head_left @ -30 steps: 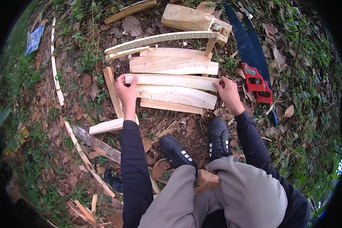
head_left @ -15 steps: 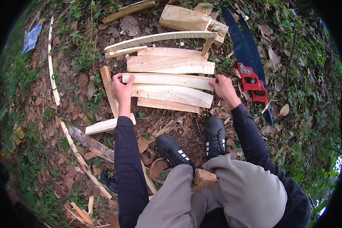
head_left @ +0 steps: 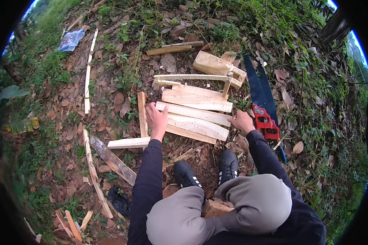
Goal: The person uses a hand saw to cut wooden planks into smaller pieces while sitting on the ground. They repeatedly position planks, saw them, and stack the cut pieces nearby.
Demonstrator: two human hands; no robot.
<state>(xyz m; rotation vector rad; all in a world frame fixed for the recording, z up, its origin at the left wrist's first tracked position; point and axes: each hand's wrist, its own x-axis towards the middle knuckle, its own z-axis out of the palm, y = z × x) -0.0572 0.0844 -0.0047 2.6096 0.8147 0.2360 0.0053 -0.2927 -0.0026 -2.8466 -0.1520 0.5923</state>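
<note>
Several pale wooden boards lie side by side on the leafy ground in front of my feet. My left hand (head_left: 156,119) is closed at the left end of a narrow wooden slat (head_left: 194,113) in the middle of the row, its thumb over the end. At the other end, the bent fingers of my right hand (head_left: 242,122) pinch the slat's tip. A wider board (head_left: 197,99) lies just beyond it, and a board with curved grain (head_left: 200,126) rests on the near side. The undersides of the boards are hidden.
Two handsaws with red handles (head_left: 265,120) lie to the right. Beyond the boards are a thick wooden block (head_left: 216,65) and a thin curved strip (head_left: 192,77). Leftward lie a short upright-lying stick (head_left: 142,114), a pale offcut (head_left: 129,143) and long strips (head_left: 95,171).
The whole view has shifted, so the boards sit lower and further right in the picture and look more slanted. Both hands stay at the ends of the same slat.
</note>
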